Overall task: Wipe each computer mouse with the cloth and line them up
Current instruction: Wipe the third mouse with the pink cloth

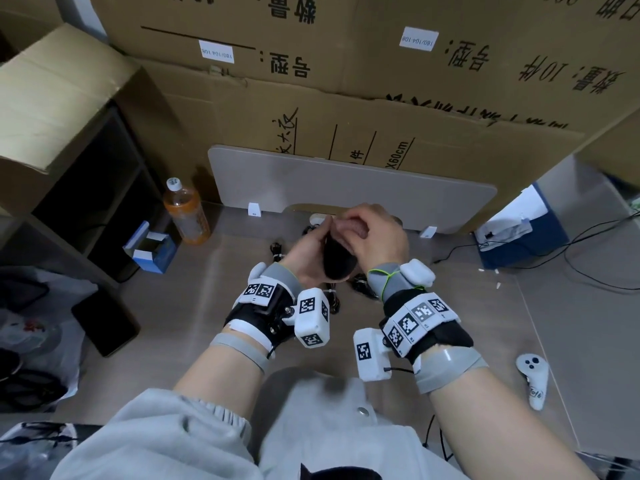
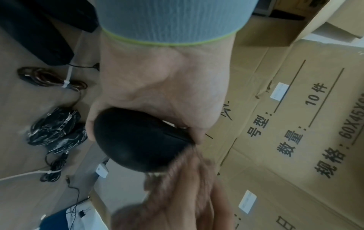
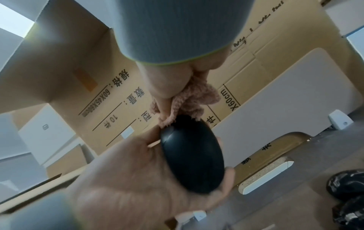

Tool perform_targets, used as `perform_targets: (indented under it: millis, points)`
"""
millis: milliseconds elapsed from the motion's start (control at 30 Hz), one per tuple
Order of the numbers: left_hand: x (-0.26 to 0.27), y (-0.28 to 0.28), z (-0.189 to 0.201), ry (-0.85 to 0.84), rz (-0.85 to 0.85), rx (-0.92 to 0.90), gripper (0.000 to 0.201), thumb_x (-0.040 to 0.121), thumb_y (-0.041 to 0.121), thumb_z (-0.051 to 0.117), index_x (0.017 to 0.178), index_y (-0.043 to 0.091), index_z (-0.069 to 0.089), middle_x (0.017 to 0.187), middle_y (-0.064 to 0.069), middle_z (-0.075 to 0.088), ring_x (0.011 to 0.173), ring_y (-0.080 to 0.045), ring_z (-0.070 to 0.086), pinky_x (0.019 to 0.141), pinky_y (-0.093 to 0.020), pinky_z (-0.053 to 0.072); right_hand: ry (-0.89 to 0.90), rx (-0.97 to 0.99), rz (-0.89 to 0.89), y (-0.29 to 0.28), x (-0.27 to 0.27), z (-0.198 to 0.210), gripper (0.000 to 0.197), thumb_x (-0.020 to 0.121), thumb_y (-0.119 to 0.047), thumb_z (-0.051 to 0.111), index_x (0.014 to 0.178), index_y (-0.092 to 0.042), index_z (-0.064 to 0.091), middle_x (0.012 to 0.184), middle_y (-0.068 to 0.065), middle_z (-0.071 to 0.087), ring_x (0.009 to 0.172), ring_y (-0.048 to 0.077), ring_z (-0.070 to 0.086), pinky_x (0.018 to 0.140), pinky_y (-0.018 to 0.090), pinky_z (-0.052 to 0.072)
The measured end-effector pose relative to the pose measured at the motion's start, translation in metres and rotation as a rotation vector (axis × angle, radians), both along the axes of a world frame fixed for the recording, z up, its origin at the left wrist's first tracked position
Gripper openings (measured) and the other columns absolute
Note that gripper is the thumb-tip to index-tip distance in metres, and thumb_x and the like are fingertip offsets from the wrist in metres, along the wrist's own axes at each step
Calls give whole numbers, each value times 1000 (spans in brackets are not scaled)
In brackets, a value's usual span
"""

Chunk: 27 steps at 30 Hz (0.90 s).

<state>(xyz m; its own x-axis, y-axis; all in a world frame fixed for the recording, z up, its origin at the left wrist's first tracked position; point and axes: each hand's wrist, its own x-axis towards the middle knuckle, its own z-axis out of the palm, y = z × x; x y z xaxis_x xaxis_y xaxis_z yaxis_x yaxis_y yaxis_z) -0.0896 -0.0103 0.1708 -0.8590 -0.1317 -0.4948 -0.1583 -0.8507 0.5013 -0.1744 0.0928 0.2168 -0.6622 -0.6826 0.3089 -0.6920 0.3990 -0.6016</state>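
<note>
One black mouse [image 1: 337, 259] lies cupped in the left hand [image 1: 308, 252], held above the worktop [image 1: 194, 306] near its far edge. The right hand [image 1: 375, 237] pinches one pink cloth [image 3: 194, 99] against the mouse's front end. Two bagged mice [image 2: 57, 129] lie below.

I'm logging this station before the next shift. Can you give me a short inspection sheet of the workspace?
Surface: grey-brown desk, low grey divider panel at the back.
Job's things: black oval computer mouse; pink knitted cloth on its front end.
Clutter: orange drink bottle, small blue box, white controller.
Grippers: left hand holds the mouse; right hand grips the cloth.
Cables: tied black bundles.
Surroundings: stacked cardboard boxes.
</note>
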Motion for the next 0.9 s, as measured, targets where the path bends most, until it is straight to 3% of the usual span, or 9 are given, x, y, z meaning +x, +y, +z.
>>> perform_targets:
  millis: [67,200,333,433,533,600,700,833,900]
  points:
    - [2,-1,-4,-25,15,6,56,101,65,35,128,21,57,112,-7,65,106,-24,61,92,-43,47,-49,-109,-66,2,-13,1,16,81,-28,76,96,-29,73,100,-5,66,92,19,64,80,32,51]
    - [2,-8,-14,-48,42,-7,65,96,69,43,138,22,57,116,-10,68,102,-28,65,88,-47,49,-215,-231,-153,7,-30,-4,20,87,-26,74,106,-22,75,109,-2,65,97,15,65,86,16,44]
    - [-4,-5,-14,-41,67,-10,59,98,66,43,129,20,64,120,-8,68,108,-24,64,105,-45,41,-252,-84,-44,3,-22,-13,23,84,-34,77,104,-21,77,103,-4,64,93,14,63,86,24,48]
    - [-2,-3,-16,-23,81,-51,62,98,68,41,127,20,67,123,-7,70,107,-21,69,101,-43,47,-257,9,-31,4,-27,-11,19,82,-39,77,97,-27,76,93,-10,64,91,13,64,83,27,49]
    - [1,-4,-18,-10,125,-32,71,93,71,45,137,18,63,123,-8,69,106,-23,69,92,-41,54,-172,182,-134,12,-35,-9,22,90,-42,67,107,-29,72,91,-13,63,97,17,64,77,25,44]
    - [1,-8,-19,-22,139,-45,76,92,73,45,143,18,58,127,-8,69,107,-24,68,89,-41,56,-208,160,-171,15,-36,-13,23,90,-41,66,111,-31,69,102,-8,71,100,23,66,80,28,49]
    - [0,-8,-18,-72,131,-82,79,93,75,44,142,15,58,133,-11,68,117,-25,67,101,-42,51,-341,20,-148,11,-29,-17,21,86,-44,67,104,-43,58,99,-11,70,90,22,68,79,42,57]
    - [-1,-2,-16,-78,108,-156,66,101,66,35,135,16,62,122,-7,74,110,-19,71,98,-38,51,-342,-58,-65,6,-25,-6,11,88,-43,67,98,-39,69,90,-18,71,90,7,66,83,32,56]
    - [-1,-3,-16,-73,112,-202,64,104,62,33,136,15,61,122,-7,74,111,-18,70,98,-38,52,-448,-72,47,3,-20,-8,10,85,-34,74,95,-34,75,91,-20,73,93,2,68,92,34,55]
